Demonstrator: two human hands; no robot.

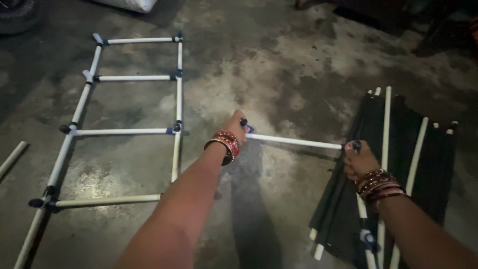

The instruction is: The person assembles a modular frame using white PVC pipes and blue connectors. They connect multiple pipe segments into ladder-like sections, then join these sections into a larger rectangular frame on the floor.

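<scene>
My left hand (234, 125) grips the left end of a white rod (294, 142), where a dark blue connector (245, 126) sits. My right hand (359, 160) grips the rod's right end, which also carries a blue connector (353, 145). The rod is held level above the concrete floor. Both wrists wear red and gold bangles. To the left lies a ladder-shaped frame of white rods (124, 131) joined by dark connectors, flat on the floor.
Under my right hand lies a pile of black fabric sheets with white rods (398, 164). A loose white rod (12, 157) lies at the far left. A tyre (17, 15) and a white sack (132, 4) sit at the top edge.
</scene>
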